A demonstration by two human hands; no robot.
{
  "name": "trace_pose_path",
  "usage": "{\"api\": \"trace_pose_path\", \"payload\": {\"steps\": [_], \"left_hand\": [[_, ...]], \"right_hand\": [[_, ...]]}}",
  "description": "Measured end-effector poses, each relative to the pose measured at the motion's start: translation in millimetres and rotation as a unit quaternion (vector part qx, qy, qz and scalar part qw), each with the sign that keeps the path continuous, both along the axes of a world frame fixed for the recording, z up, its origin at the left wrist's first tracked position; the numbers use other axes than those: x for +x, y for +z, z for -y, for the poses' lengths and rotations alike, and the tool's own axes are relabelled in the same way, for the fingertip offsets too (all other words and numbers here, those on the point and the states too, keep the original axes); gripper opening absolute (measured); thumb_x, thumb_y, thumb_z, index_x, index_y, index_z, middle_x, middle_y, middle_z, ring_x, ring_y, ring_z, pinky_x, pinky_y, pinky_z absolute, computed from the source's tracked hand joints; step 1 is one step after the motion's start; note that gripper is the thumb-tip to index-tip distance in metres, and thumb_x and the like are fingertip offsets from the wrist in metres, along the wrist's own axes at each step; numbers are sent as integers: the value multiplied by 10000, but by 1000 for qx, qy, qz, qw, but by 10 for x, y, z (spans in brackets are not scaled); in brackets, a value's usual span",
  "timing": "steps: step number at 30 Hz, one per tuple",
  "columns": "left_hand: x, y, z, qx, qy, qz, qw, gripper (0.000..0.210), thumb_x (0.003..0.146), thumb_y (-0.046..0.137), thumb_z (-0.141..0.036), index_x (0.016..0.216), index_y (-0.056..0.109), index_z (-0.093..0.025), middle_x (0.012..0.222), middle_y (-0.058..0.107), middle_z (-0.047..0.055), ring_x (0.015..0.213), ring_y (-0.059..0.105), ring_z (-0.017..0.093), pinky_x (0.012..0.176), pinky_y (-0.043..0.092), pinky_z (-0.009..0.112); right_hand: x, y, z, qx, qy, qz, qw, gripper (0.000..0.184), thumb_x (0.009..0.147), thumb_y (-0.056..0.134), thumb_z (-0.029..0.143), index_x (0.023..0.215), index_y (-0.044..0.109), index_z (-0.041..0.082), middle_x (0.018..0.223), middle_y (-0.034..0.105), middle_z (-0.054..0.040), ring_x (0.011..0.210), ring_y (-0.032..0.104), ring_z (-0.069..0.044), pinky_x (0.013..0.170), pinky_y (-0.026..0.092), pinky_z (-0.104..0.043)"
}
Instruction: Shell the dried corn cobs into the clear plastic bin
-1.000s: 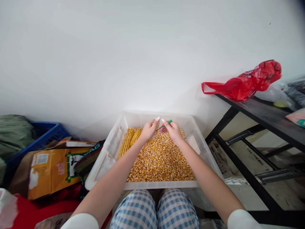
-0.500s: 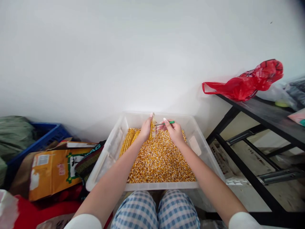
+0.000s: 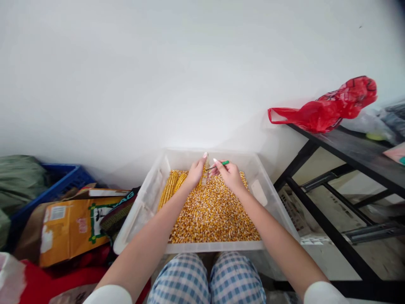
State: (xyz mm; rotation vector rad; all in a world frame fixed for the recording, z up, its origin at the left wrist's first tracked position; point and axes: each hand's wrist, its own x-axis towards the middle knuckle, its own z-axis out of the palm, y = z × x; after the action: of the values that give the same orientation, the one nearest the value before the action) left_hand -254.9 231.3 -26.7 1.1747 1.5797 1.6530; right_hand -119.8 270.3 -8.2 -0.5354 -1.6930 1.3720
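My left hand (image 3: 195, 172) is closed around a corn cob (image 3: 207, 162), partly stripped of its kernels and mostly hidden by the fingers. In my right hand (image 3: 230, 174) is a screwdriver (image 3: 225, 162) with a green handle; its thin dark shaft points left and its tip meets the cob. Both hands are over a translucent plastic bin (image 3: 215, 247). Loose corn kernels (image 3: 215, 215) cover much of the bin's floor. Whole ears of corn (image 3: 168, 187) lie along its left side, below my left wrist.
To the right stands a black metal-framed table (image 3: 357, 156) bearing a red plastic bag (image 3: 329, 109). On the left are an orange cardboard box (image 3: 71, 226) and a blue crate (image 3: 63, 181). A white wall (image 3: 190, 76) rises behind the bin.
My right hand and the screwdriver have shifted slightly left. The left hand has turned a little with the cob, so less of the cob's yellow side shows.
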Motion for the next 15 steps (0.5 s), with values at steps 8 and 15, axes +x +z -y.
{"api": "trace_pose_path", "payload": {"steps": [8, 15], "left_hand": [[99, 54, 42, 22, -71, -83, 994, 519, 825, 390, -608, 701, 571, -137, 623, 572, 15, 657, 530, 158, 661, 426, 274], [9, 50, 3, -36, -45, 122, 991, 611, 781, 331, -719, 707, 568, -161, 488, 530, 35, 426, 524, 170, 439, 412, 298]], "right_hand": [[45, -12, -176, -171, 50, 13, 984, 403, 680, 660, 542, 676, 566, 151, 488, 619, -6, 401, 579, -119, 436, 479, -219], [54, 50, -103, -76, -12, -81, 994, 372, 769, 586, 520, 762, 609, 149, 589, 662, -26, 511, 638, -135, 515, 516, -238]]}}
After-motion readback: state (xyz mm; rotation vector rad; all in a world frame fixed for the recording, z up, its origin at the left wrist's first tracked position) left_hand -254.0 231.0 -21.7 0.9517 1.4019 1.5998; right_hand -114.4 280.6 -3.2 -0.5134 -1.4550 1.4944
